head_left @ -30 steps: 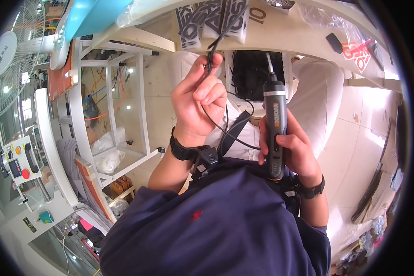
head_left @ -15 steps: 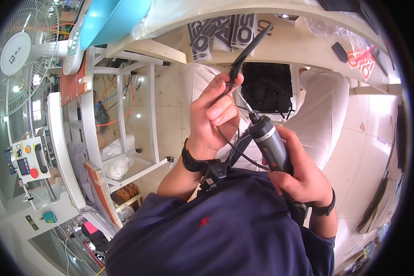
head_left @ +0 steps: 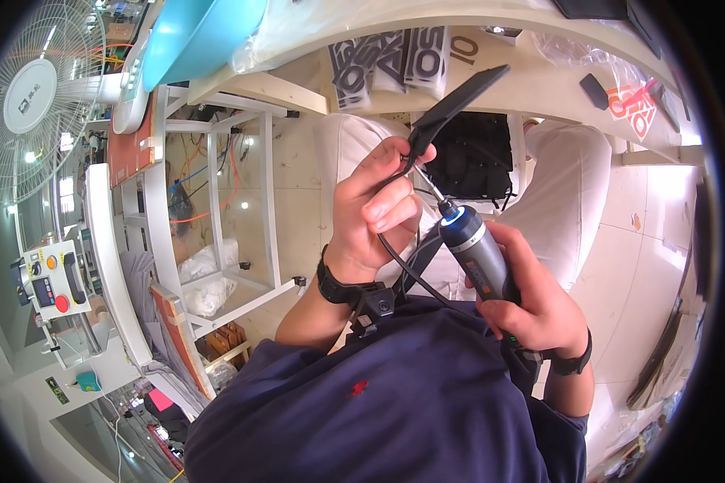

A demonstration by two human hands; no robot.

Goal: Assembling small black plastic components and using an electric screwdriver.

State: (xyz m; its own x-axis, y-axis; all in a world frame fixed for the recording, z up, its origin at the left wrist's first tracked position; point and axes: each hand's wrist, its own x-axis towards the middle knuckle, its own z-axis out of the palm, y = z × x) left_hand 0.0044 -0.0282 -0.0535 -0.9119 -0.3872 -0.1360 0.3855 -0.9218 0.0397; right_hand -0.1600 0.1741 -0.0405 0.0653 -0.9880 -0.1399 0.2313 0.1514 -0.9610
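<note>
Between the thumb and fingertips of my left hand (head_left: 379, 205) is a long, flat black part (head_left: 459, 98), its broad end angled up and away to the right. My right hand (head_left: 536, 298) wraps around a grey and black electric screwdriver (head_left: 482, 258). A ring near the screwdriver's nose glows blue-white. Its thin bit (head_left: 428, 185) points up and left, to the lower end of the black part at my left fingertips. Whether the tip sits in a screw there is hidden by my fingers. A black cable (head_left: 403, 262) hangs below my left hand.
Ahead is a pale curved table edge (head_left: 532, 113) with grey-and-black printed packets (head_left: 387, 64) and a clear bag with orange print (head_left: 632, 109). A black bag-like thing (head_left: 469, 153) lies below. To the left are a white metal frame (head_left: 266, 193), a fan (head_left: 36, 101) and a turquoise basin (head_left: 197, 40).
The black part has turned, showing its broad flat face, and leans further right. The screwdriver's ring has lit up. Both hands have stayed nearly in place.
</note>
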